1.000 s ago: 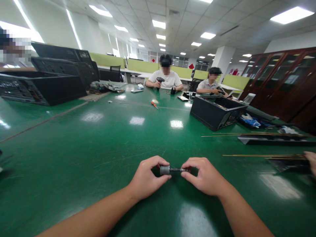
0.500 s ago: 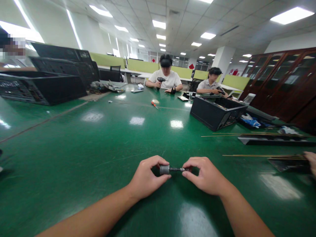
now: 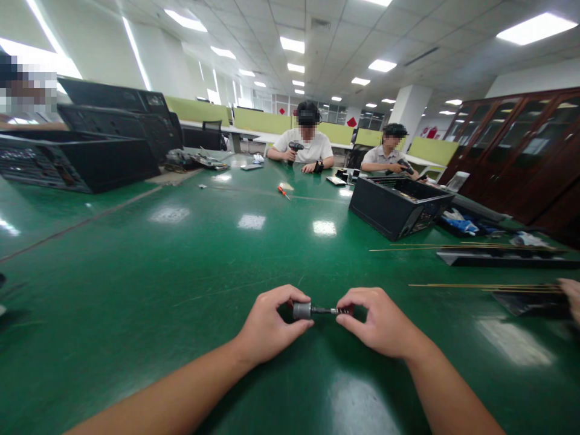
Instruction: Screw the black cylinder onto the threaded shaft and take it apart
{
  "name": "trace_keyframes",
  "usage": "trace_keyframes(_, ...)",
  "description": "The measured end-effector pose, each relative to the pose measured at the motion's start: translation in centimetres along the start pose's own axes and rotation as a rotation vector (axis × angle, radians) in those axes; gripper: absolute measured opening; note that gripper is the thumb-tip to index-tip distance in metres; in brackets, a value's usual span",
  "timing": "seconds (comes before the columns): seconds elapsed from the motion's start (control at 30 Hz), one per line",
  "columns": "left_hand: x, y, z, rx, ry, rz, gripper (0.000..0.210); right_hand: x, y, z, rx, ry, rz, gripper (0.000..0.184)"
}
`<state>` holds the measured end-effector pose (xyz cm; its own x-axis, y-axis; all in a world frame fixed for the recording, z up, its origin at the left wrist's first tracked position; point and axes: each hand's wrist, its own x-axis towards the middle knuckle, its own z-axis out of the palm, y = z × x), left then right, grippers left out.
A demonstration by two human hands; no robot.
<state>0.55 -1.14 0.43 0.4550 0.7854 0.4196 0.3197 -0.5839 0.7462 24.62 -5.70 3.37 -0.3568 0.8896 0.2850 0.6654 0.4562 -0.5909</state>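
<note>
Between my two hands, just above the green table [image 3: 181, 241], a small metal part lies level: a grey cylinder [image 3: 302, 311] on its left, a thin dark rod [image 3: 322, 311] in the middle, and a ribbed, spring-like end [image 3: 344, 312] on its right. My left hand [image 3: 274, 323] is closed, with thumb and fingers pinching the cylinder. The thumb and fingertips of my right hand [image 3: 378, 323] are pinched around the ribbed end and partly hide it. I cannot tell what this part is exactly.
Black computer cases [image 3: 394, 205] stand at right and far left. An orange screwdriver [image 3: 283, 192] lies ahead. Thin rods [image 3: 480, 286] and a dark metal strip [image 3: 507, 258] lie right, near another person's hand [image 3: 571, 296]. Two people with drills [image 3: 295, 147] sit opposite.
My right hand has shifted very slightly to the right; my left hand keeps its place. The person opposite has lifted their head a little and moved one hand on the table.
</note>
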Motion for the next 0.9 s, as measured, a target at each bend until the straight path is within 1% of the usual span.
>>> trace_keyframes(0.37,0.1,0.1,0.0,-0.001,0.017,-0.02,0.024,0.0,0.0,-0.4,-0.014,-0.005,0.006,0.006)
trace_keyframes(0.53,0.1,0.0,0.0,0.004,0.024,-0.044,0.025,-0.2,0.0,-0.7,-0.014,-0.027,0.02,0.007)
trace_keyframes(0.6,0.1,0.1,-0.1,0.015,0.024,-0.066,0.025,-0.4,0.2,-1.0,-0.004,-0.081,0.057,0.006)
trace_keyframes(0.73,0.2,0.3,-0.2,0.05,0.007,-0.097,0.028,-0.9,1.0,-1.7,0.059,-0.244,0.183,0.007)
trace_keyframes(0.83,0.4,0.0,-0.1,0.034,-0.002,-0.143,0.042,-1.1,1.7,-1.9,0.154,-0.331,0.277,0.006)
trace_keyframes(0.9,0.6,-0.4,-0.1,-0.025,0.006,-0.202,0.049,-1.2,2.2,-2.0,0.197,-0.361,0.31,0.006)
